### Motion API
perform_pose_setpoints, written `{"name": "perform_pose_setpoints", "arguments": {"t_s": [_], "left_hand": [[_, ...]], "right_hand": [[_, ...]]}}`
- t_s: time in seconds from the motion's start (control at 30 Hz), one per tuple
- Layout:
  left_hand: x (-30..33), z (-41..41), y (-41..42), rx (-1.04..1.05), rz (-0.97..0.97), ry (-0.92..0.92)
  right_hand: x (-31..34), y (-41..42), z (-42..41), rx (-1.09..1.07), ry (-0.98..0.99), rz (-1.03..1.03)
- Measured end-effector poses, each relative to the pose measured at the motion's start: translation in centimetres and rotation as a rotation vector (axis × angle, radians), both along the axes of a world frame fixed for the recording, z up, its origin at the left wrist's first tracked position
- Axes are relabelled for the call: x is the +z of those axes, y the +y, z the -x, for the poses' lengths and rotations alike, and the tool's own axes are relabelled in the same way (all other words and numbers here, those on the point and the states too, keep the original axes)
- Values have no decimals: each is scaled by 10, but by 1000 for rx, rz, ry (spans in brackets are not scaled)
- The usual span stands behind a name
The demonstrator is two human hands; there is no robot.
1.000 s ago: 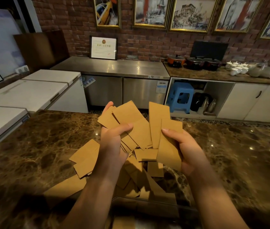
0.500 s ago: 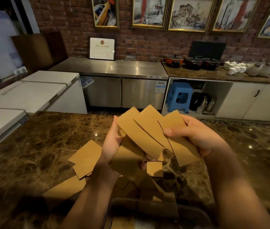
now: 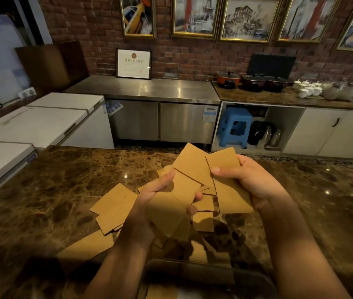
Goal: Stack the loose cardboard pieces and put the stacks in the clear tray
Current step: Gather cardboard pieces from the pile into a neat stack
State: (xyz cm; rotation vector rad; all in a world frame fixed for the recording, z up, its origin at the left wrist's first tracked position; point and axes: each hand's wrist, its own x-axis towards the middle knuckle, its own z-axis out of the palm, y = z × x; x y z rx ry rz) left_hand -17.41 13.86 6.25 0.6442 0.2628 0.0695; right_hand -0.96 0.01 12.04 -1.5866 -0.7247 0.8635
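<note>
Both hands hold a fanned bunch of brown cardboard pieces (image 3: 193,167) above the marble counter. My left hand (image 3: 147,203) grips the bunch's lower left, thumb on top. At the right side my right hand (image 3: 251,182) pinches the pieces, with its thumb pressed on the uppermost one. More loose cardboard pieces (image 3: 115,203) lie scattered on the counter under and left of the hands. The clear tray (image 3: 255,275) sits at the near edge between my forearms, and a cardboard piece shows inside it.
The brown marble counter (image 3: 52,190) stretches to both sides. White chest freezers (image 3: 41,119) stand on the left. Behind are a steel cabinet (image 3: 145,91), a blue stool (image 3: 233,126), and pots (image 3: 228,78) on a far counter.
The hands came together and merged their separate pieces into one fanned bunch, which tilted to the right. My right hand rose and shifted right. The tray came further into view.
</note>
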Motion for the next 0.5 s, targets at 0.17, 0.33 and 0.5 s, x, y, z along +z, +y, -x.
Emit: {"name": "perform_pose_setpoints", "arguments": {"t_s": [0.17, 0.33, 0.5], "left_hand": [[12, -5, 1, 347, -74, -106], [21, -11, -1, 514, -227, 1], [21, -13, 3, 598, -277, 23]], "right_hand": [[-10, -1, 3, -90, 147, -45], [-11, 2, 13, -137, 169, -26], [-7, 1, 19, -122, 157, -41]]}}
